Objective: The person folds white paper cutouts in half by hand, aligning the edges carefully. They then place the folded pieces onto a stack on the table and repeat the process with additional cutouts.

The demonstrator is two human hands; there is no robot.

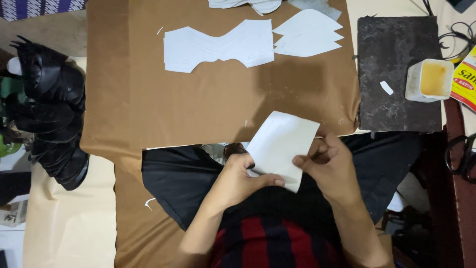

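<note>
View from above, looking down at a person seated at a low work surface.

At the far left lies a heap of black leather pieces [49, 109], stacked and overlapping, resting on pale paper beside the brown sheet [208, 99] that covers most of the surface. On the upper part of the brown sheet lies a wide white paper pattern [218, 45] with a pinched middle. Just to its right, touching or nearly so, sits a small stack of pointed, leaf-shaped white patterns [307, 33]. More white scraps poke in at the top edge.

Lower down, over the person's lap, both hands hold one white rectangular piece of paper [281, 146], tilted, its upper corner overlapping the near edge of the brown sheet. The left hand [240, 176] grips the lower left edge, thumb lying across the paper's bottom. The right hand [329, 161] pinches the right edge, fingers curled in. Nothing lies between the hands and the camera. The person wears dark trousers and a red and black striped top.

To the right of the brown sheet lies a dark, worn slab [396, 74] with a small white scrap on it. A squat pale tub of yellowish paste [430, 79] stands on its right edge. At the far right are dark cables and black scissors [461, 154], well apart from the hands.
</note>
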